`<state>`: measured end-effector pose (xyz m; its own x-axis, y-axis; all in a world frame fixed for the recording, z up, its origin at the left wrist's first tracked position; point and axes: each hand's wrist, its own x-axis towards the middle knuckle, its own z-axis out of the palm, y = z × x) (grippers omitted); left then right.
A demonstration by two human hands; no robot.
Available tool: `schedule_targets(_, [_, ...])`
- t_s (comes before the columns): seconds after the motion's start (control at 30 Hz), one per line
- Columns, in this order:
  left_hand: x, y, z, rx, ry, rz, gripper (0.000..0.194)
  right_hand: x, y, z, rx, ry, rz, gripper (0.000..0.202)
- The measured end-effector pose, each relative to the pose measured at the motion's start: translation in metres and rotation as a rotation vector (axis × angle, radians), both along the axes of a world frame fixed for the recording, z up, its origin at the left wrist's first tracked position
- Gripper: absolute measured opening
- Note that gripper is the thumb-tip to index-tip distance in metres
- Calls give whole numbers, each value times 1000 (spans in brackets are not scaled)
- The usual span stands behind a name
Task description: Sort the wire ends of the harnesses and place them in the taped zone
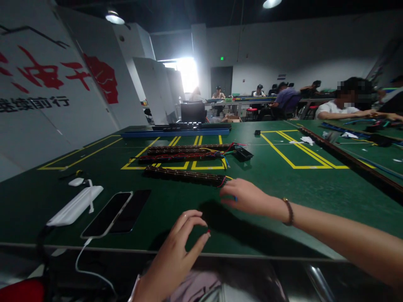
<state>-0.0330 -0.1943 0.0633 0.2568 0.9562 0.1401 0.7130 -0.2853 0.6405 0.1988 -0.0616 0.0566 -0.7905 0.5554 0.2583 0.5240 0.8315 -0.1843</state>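
My right hand [241,195] is at the right end of a dark strip [184,176] lying on the green table, its fingers curled around thin wires that come out of that end. A bit of blue wire [236,199] shows at the fingers. My left hand [184,241] hovers nearer the table's front edge, thumb and fingers curved towards each other. A tiny red thing [208,231] shows at its fingertips, too small to name. Behind the strip lie more dark strips [185,153] with red, yellow and blue wires, and a black box-like part [243,153] beside the wire ends.
Two phones [108,214] and a white power strip [77,206] lie at the left, with a white cable [94,272] hanging over the edge. A blue rail [176,133] is at the back. A long dark strip [349,161] and a co-worker [338,109] are at the right.
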Motion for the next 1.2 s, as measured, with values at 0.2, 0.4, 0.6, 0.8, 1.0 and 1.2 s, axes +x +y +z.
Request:
schedule_targets(0.2, [-6, 17, -2, -146, -81, 35, 27, 31, 77, -44, -170, -213, -373, 51])
schedule_targets(0.4, [-5, 32, -10, -411, -276, 17, 36, 26, 89, -57, -415, -154, -366, 24])
schedule_targets(0.6, [12, 72, -31, -781, -693, -134, 41, -2, 92, -58, -564, 123, -303, 23])
schedule_targets(0.8, [37, 127, -41, -929, -1058, 0, 26, -24, 92, -67, -767, 335, -267, 23])
schedule_targets(1.0, [51, 158, -54, -963, -1036, 44, 31, -23, 90, -71, -582, 317, -325, 25])
schedule_targets(1.2, [59, 172, -66, -915, -1057, 62, 25, -25, 90, -72, -290, 257, -285, 14])
